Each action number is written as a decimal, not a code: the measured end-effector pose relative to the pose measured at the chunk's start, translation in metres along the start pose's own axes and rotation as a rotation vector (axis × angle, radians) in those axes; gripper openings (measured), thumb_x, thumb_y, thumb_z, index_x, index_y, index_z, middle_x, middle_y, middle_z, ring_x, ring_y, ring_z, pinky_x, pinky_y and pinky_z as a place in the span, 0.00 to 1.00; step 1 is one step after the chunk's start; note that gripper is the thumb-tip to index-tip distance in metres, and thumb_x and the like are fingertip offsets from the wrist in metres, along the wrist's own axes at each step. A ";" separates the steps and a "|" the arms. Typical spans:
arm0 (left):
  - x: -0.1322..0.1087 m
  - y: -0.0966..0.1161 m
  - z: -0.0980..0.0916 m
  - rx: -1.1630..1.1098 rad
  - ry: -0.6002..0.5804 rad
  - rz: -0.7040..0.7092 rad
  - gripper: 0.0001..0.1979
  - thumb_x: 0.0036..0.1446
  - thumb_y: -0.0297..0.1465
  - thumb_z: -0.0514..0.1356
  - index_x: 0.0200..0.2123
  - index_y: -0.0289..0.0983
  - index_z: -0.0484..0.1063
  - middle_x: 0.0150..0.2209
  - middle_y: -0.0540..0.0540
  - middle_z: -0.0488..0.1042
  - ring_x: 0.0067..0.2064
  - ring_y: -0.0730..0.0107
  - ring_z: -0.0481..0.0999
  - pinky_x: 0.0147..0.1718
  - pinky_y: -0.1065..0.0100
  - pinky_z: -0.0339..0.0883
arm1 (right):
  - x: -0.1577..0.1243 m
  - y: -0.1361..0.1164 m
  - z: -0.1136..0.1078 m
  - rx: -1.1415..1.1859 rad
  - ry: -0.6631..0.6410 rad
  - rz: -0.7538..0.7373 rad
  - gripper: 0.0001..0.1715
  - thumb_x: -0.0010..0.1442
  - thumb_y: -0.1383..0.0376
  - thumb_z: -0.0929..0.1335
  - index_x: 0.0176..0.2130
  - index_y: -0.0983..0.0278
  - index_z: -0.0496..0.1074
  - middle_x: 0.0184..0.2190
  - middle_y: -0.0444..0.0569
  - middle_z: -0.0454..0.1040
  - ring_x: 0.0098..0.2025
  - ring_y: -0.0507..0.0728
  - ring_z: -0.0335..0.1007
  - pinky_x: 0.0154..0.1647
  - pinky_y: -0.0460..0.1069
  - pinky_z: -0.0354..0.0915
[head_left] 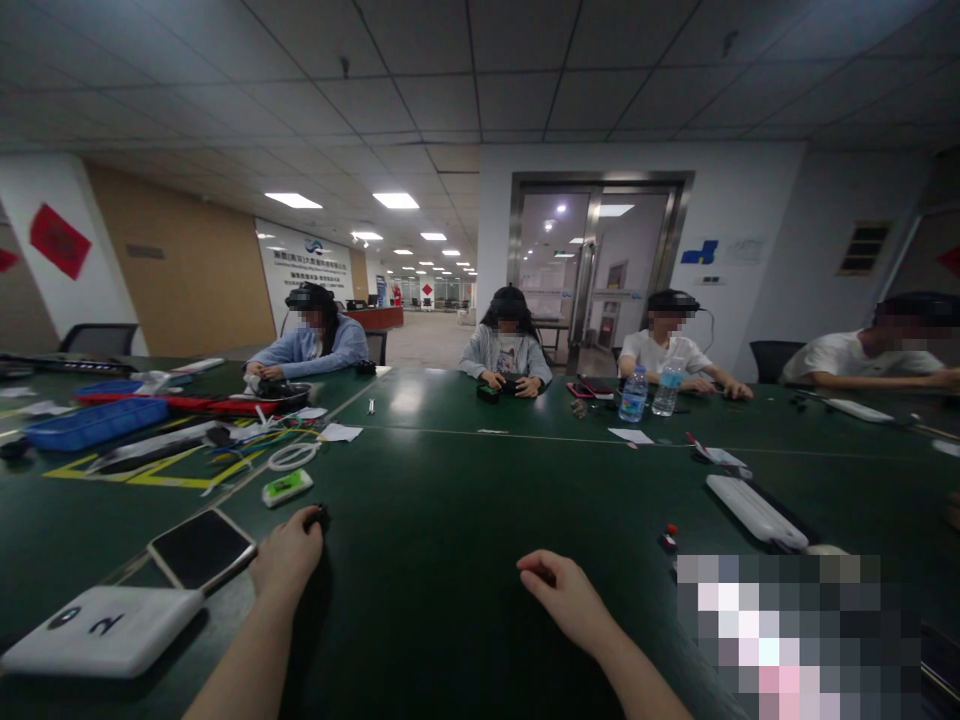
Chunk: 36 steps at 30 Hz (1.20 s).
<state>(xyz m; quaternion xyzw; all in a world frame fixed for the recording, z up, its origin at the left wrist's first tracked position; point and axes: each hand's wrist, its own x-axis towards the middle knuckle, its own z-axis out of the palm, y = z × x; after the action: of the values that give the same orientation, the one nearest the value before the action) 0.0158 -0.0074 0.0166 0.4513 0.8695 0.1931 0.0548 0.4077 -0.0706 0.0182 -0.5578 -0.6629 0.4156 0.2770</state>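
Note:
My left hand (291, 552) rests on the green table, its fingers closed round a small black object (321, 516) whose kind I cannot make out. Beside that wrist lies a phone-like device with a dark screen (202, 548). A white case marked with a 2 (105, 630) sits nearer to me. Just beyond the left fingers is a small green-and-white box (287, 487). My right hand (564, 592) lies on the table with loosely bent fingers, a gap between thumb and forefinger, and nothing visible in it.
Blue trays (97, 423), cables (292, 456) and tools crowd the left side. Two water bottles (634, 395) stand across the table. On the right lie a long white device (757, 512) and a small red-and-dark item (669, 538). Several people wearing headsets sit opposite.

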 end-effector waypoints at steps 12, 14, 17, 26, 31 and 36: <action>0.003 0.001 0.005 0.027 0.028 -0.054 0.23 0.53 0.38 0.49 0.48 0.34 0.69 0.45 0.33 0.73 0.47 0.47 0.72 0.38 0.56 0.66 | 0.006 0.009 0.003 0.011 0.015 -0.041 0.15 0.57 0.58 0.64 0.43 0.60 0.71 0.39 0.45 0.73 0.43 0.57 0.69 0.44 0.51 0.63; 0.001 0.002 0.003 0.037 0.012 -0.050 0.23 0.54 0.39 0.49 0.48 0.33 0.69 0.45 0.33 0.73 0.47 0.47 0.72 0.39 0.56 0.66 | 0.005 0.007 0.002 0.010 0.007 -0.033 0.14 0.57 0.58 0.64 0.43 0.60 0.71 0.40 0.45 0.73 0.43 0.57 0.69 0.44 0.51 0.64; -0.002 0.003 0.000 0.052 0.008 -0.049 0.24 0.54 0.39 0.48 0.50 0.33 0.67 0.47 0.32 0.71 0.49 0.47 0.70 0.40 0.56 0.66 | 0.002 0.004 0.001 0.011 0.005 -0.024 0.14 0.58 0.59 0.64 0.42 0.59 0.72 0.40 0.45 0.73 0.43 0.57 0.69 0.43 0.50 0.64; -0.002 0.004 -0.003 0.086 -0.030 0.002 0.22 0.54 0.37 0.48 0.48 0.34 0.69 0.46 0.33 0.71 0.48 0.46 0.71 0.39 0.56 0.66 | 0.001 0.003 0.000 0.015 -0.001 -0.026 0.14 0.58 0.60 0.64 0.43 0.59 0.72 0.42 0.46 0.73 0.45 0.58 0.69 0.45 0.51 0.64; -0.001 0.002 -0.001 0.096 -0.032 0.030 0.22 0.56 0.39 0.47 0.47 0.33 0.69 0.44 0.33 0.73 0.47 0.48 0.71 0.39 0.59 0.66 | 0.002 0.004 0.001 0.016 -0.001 -0.022 0.14 0.58 0.60 0.64 0.43 0.60 0.72 0.41 0.46 0.73 0.45 0.57 0.69 0.45 0.51 0.64; 0.001 0.001 0.000 0.099 -0.035 0.023 0.23 0.55 0.38 0.48 0.48 0.31 0.69 0.44 0.32 0.73 0.47 0.48 0.72 0.39 0.59 0.66 | 0.003 0.004 0.003 0.000 0.027 -0.030 0.14 0.58 0.60 0.64 0.43 0.60 0.72 0.41 0.46 0.73 0.44 0.57 0.70 0.44 0.51 0.64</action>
<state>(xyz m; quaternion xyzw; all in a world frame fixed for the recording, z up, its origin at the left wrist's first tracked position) 0.0162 -0.0057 0.0172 0.4666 0.8717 0.1424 0.0455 0.4070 -0.0686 0.0133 -0.5533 -0.6675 0.4037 0.2921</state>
